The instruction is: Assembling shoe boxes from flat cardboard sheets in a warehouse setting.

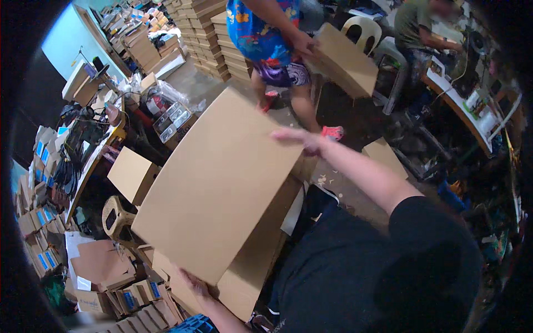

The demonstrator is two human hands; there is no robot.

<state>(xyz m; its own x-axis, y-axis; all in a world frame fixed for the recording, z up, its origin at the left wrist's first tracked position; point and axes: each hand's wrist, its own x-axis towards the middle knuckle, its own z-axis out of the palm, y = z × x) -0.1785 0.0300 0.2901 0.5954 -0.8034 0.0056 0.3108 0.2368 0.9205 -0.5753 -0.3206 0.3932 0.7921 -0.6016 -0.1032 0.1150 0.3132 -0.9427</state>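
Observation:
A large plain brown cardboard box [216, 177] lies tilted across the middle of the view, its broad flat face turned up. My left hand [194, 283] is closed on its near lower edge, with the fingers against the side. At the far right edge, my right hand [302, 140] grips the same box; one digit stretches over the top face, and the other fingers are mostly hidden. Beneath the held box, more brown cardboard [250, 269] shows, and I cannot tell whether it is a separate box.
Ahead, a person in a blue patterned shirt [264, 33] holds another brown box [347, 61]. Stacked cartons [202, 39] rise behind. A small box [132, 175] and a beige stool [116, 216] stand left. Folded cardboard [102, 263] piles up lower left. Another person sits by a table [458, 105] at right.

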